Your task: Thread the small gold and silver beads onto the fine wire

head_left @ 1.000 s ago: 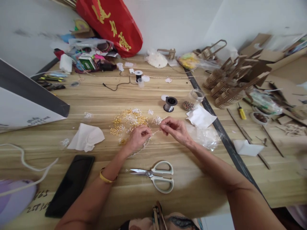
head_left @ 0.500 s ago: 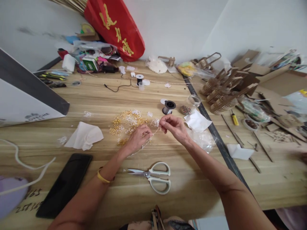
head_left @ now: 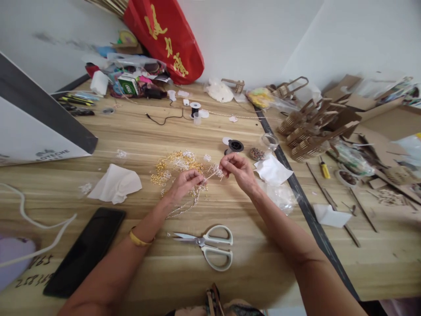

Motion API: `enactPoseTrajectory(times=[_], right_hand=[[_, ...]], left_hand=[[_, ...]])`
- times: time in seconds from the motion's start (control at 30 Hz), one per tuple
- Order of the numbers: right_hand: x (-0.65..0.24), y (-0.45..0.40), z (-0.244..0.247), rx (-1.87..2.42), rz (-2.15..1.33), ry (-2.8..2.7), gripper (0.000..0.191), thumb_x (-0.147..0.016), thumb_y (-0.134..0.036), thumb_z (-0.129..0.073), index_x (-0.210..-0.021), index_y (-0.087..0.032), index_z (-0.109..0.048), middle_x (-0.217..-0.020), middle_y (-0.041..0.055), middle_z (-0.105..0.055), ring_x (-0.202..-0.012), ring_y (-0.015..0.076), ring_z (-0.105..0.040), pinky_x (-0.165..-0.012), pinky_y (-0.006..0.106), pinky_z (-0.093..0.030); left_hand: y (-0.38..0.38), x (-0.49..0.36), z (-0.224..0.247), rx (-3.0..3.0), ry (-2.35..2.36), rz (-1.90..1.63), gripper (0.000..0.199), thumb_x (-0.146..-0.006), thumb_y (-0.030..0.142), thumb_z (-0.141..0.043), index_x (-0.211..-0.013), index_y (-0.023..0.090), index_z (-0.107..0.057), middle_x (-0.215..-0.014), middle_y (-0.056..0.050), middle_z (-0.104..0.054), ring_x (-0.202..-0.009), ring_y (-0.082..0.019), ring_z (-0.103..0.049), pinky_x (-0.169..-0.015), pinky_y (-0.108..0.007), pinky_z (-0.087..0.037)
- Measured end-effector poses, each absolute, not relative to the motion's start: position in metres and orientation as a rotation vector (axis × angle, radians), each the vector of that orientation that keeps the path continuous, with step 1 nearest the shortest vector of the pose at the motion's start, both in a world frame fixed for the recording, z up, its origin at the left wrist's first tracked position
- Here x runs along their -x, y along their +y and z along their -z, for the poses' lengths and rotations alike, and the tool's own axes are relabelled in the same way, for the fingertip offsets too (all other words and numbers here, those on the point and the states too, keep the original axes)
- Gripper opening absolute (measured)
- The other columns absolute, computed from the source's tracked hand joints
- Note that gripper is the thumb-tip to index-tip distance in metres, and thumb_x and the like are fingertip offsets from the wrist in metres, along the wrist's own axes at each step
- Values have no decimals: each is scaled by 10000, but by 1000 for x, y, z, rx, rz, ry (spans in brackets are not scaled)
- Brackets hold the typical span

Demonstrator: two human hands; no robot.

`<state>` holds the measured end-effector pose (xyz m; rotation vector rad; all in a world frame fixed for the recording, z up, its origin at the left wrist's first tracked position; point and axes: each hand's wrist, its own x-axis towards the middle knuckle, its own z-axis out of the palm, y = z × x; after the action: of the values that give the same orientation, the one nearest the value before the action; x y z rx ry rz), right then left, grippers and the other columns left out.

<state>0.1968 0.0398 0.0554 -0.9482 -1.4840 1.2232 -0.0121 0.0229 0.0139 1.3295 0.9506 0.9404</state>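
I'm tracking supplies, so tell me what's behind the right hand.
A black spool shows its top behind the right hand; the hand covers part of the spool's lower body, and anything else it covers cannot be seen.

Both bare arms (head_left: 279,226) stretch forward, the left hand (head_left: 184,184) and right hand (head_left: 240,172) near but apart, fingers (head_left: 227,163) pinched together.

So there's this skinny pale strand (head_left: 213,174) stretched pretty straight between the left hand (head_left: 187,183) and right hand (head_left: 239,170), right end higher. Below, a silvery beaded-looking chain (head_left: 184,210) curves loosely across the surface (head_left: 144,254); can't tell if they're joined.
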Motion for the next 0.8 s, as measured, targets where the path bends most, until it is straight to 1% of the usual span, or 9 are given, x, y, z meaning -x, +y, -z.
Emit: enactPoseTrajectory(times=[0.13,0.23,0.4,0.57,0.7,0.8], right_hand=[[-200,44,-49,934,-1225,-1449,268,-811,-433,-668,-792,-174,-604,-690,-1,-635,-526,70,-507,-474,206,-440],[-200,45,-47,926,-1236,-1434,265,-803,-428,-679,-793,-172,-611,-691,-3,-635,-529,69,-510,-470,203,-439],[-200,42,-49,926,-1239,-1433,241,-815,-409,-671,-790,-175,-617,-692,-4,-631,-535,69,-507,-478,207,-446],[-199,39,-48,927,-1270,-1425,236,-821,-402,-666,-804,-172,-617,-688,-3,-631,-545,70,-508,-484,204,-442],[-199,38,-48,926,-1277,-1425,240,-823,-406,-663,-806,-171,-617,-692,-1,-632,-546,70,-508,-491,208,-445],[-199,39,-48,929,-1274,-1428,224,-828,-399,-658,-811,-180,-617,-698,-4,-630,-549,73,-513,-498,216,-449]], left_hand=[[25,13,-11,-1259,844,-961,260,-814,390,-653,-749,142,-609,-700,-25,-667,-669,-137,-622,-688,-278,-490],[25,12,-13,-1349,888,-898,279,-789,397,-677,-718,132,-625,-665,-23,-647,-634,-122,-582,-651,-257,-461],[26,10,-15,-1456,890,-868,315,-774,427,-680,-677,132,-629,-700,-29,-636,-645,-119,-545,-615,-246,-424],[27,11,-7,-1412,889,-800,326,-776,450,-675,-736,128,-639,-713,-45,-658,-605,-122,-585,-569,-238,-453],[27,12,0,-1392,912,-792,322,-773,450,-678,-801,130,-653,-682,-32,-646,-570,-123,-597,-545,-233,-470],[28,12,2,-1450,898,-827,285,-778,413,-681,-758,130,-654,-733,-42,-657,-572,-106,-572,-566,-232,-470]])
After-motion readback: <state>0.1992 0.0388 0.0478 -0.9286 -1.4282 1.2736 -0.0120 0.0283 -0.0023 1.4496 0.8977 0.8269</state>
